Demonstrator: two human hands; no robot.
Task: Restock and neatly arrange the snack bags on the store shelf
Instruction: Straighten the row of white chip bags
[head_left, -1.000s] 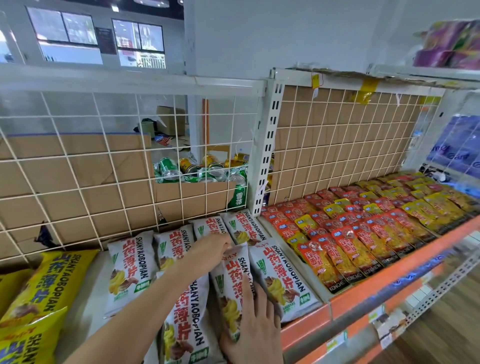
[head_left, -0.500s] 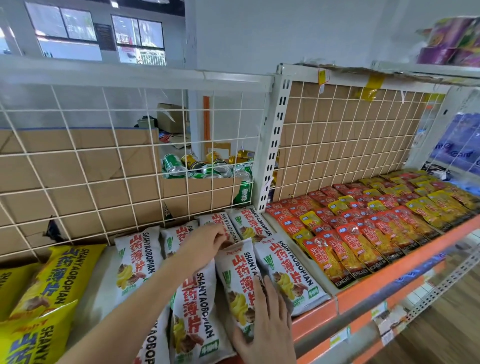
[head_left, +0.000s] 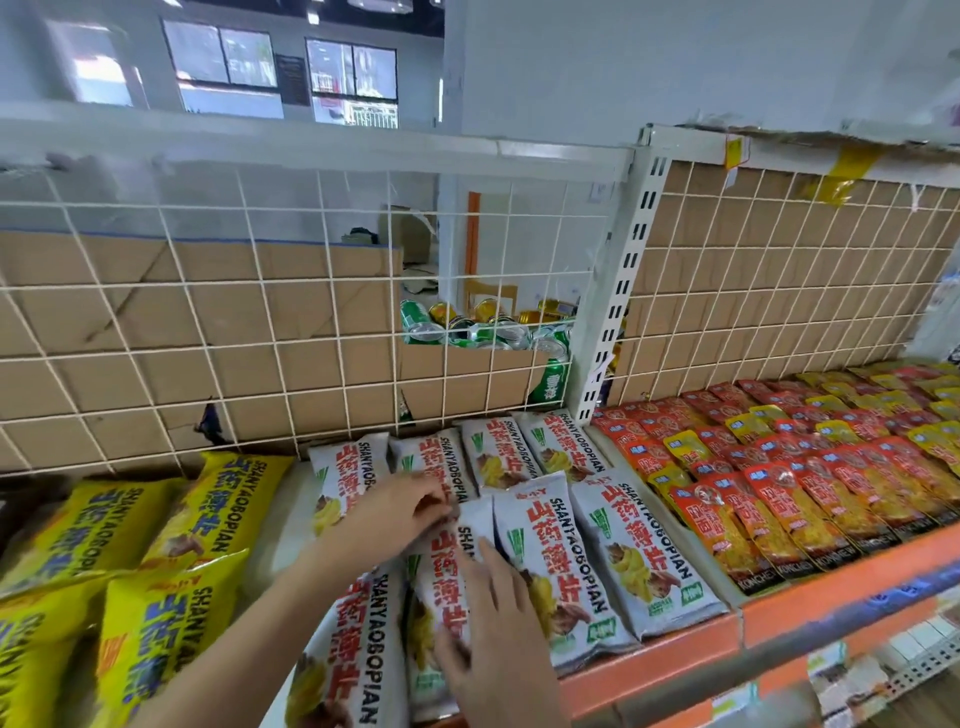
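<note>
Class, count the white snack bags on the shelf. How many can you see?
8 white snack bags. Four in the back row against the wire grid; four in the front row, one beneath the left hand and right hand. The left forearm may hide more.

On my remote feed from the head camera: the person's left hand (head_left: 400, 512) and long, slender forearm (head_left: 249, 634), bare right down to the frame's lower edge; the right hand (head_left: 498, 629), also bare, shows only to the wrist. The fingers (head_left: 491, 558) are slim, and the nails are too blurred for me to judge.
</note>
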